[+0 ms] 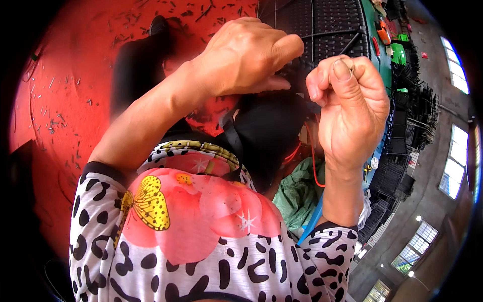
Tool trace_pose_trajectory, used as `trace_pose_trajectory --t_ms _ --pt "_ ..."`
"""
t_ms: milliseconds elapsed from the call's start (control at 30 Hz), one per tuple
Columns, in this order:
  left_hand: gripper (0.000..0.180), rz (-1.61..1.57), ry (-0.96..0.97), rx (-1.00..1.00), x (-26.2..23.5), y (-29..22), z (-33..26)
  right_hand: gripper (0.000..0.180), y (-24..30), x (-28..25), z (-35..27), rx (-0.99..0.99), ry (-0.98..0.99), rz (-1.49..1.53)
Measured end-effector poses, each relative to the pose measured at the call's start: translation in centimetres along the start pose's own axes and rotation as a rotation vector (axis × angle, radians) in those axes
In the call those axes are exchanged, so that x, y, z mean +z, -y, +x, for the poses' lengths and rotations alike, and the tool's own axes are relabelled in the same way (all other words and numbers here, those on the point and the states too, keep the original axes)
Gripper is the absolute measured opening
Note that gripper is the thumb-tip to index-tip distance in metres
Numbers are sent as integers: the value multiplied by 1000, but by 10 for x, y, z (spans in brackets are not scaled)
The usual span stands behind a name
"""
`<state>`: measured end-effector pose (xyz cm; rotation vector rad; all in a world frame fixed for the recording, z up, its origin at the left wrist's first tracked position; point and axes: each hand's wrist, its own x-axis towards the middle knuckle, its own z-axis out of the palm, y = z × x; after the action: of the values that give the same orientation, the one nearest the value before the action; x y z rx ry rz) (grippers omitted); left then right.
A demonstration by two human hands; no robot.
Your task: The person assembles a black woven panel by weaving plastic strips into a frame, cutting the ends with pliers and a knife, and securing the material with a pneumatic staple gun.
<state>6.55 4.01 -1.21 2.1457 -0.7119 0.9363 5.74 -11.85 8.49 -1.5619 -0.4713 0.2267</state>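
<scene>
My left hand (pixel 246 55) is raised in the upper middle of the view, its fingers curled down onto the edge of a black woven panel (pixel 327 22). My right hand (pixel 347 105) is a closed fist just to its right, pinching a thin black strand (pixel 350 44) between thumb and forefinger. The strand runs up from the fist onto the panel. Both hands almost touch over a dark bundle of weave (pixel 266 131), whose lower part is hidden behind my patterned sleeves.
A red floor (pixel 60 100) strewn with short dark scraps fills the left. A green bench (pixel 383 55) with orange and green tools runs along the upper right. Stacks of black woven pieces (pixel 402 136) stand beyond it. A green bag (pixel 297 196) lies below my right wrist.
</scene>
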Motion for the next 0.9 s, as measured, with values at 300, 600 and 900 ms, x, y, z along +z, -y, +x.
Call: trace_pose_trajectory --t_ms 300,600,900 --pt "25 -126 61 -29 -2 1 7 16 10 -8 0 25 98 -27" --pt "45 -99 -21 -63 -2 0 -2 8 5 3 50 169 96 36" --pt "50 -132 -151 -18 -1 8 -7 22 -22 13 64 -257 119 -262"
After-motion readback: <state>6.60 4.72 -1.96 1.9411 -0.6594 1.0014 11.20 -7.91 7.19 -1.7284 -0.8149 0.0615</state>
